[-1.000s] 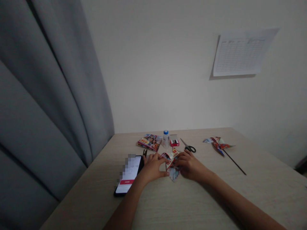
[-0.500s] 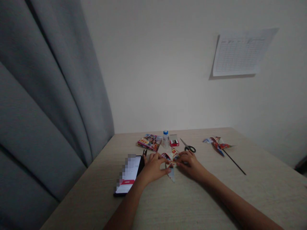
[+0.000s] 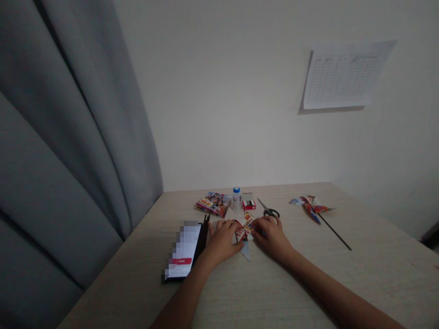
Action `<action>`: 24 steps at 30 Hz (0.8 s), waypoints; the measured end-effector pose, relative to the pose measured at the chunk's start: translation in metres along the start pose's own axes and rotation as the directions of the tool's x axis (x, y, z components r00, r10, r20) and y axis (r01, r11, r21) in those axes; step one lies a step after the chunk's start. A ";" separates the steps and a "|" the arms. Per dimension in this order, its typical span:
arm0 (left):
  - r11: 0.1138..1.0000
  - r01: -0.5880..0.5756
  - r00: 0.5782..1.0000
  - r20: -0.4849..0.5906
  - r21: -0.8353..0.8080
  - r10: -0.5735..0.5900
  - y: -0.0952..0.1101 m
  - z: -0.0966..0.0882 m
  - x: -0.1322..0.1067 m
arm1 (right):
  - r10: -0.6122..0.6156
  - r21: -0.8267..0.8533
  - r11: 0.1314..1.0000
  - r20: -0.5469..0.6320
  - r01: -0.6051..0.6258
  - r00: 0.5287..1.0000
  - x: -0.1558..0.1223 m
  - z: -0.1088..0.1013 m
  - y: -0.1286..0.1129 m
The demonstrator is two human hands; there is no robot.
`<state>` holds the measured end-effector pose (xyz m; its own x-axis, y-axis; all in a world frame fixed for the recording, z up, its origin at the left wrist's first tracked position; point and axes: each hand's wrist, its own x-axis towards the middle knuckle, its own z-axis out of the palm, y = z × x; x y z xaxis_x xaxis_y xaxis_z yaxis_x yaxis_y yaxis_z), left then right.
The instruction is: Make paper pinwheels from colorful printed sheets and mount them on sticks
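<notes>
A folded piece of printed, colourful paper [image 3: 245, 228] lies on the wooden table [image 3: 260, 292] between my hands. My left hand [image 3: 222, 240] rests palm down on its left part, fingers curled onto the paper. My right hand [image 3: 270, 234] presses on its right part, fingers bent over the fold. A pale tip of the paper sticks out toward me below the hands. Both hands touch the paper; most of it is hidden under them.
A phone [image 3: 185, 250] with a lit screen lies left of my left hand. Behind the hands are a stack of printed paper [image 3: 214, 204], a small glue bottle [image 3: 236, 198], a little red box [image 3: 248, 204] and scissors [image 3: 269, 210]. A finished pinwheel [image 3: 313, 208] lies far right. Grey curtain [image 3: 61, 151] at left.
The paper was partly raised between my hands a second ago; now it is pressed flatter on the table, with both hands lowered onto it and closer together.
</notes>
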<state>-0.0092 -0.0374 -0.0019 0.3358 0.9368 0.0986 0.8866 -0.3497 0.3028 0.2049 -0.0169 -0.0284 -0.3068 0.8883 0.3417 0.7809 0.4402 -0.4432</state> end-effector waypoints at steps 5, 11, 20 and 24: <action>1.000 0.009 1.000 0.008 0.028 -0.010 0.001 0.000 0.000 | -0.072 -0.065 0.995 0.010 0.073 0.997 -0.002 0.000 -0.001; 0.999 -0.010 1.000 0.011 0.035 0.010 0.000 0.001 0.000 | -0.076 -0.139 0.987 0.031 0.080 0.997 -0.002 -0.001 -0.004; 1.000 -0.010 0.999 0.042 0.020 0.009 0.000 -0.001 0.001 | -0.076 -0.135 0.988 0.041 0.081 0.996 -0.004 -0.003 -0.006; 0.999 -0.009 0.998 0.059 0.038 0.007 0.001 -0.003 0.000 | -0.075 -0.144 0.986 0.057 0.083 0.996 -0.004 -0.004 -0.006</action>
<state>-0.0093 -0.0373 0.0010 0.3602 0.9318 0.0443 0.8949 -0.3585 0.2658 0.2035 -0.0231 -0.0237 -0.3949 0.8587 0.3266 0.8232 0.4886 -0.2893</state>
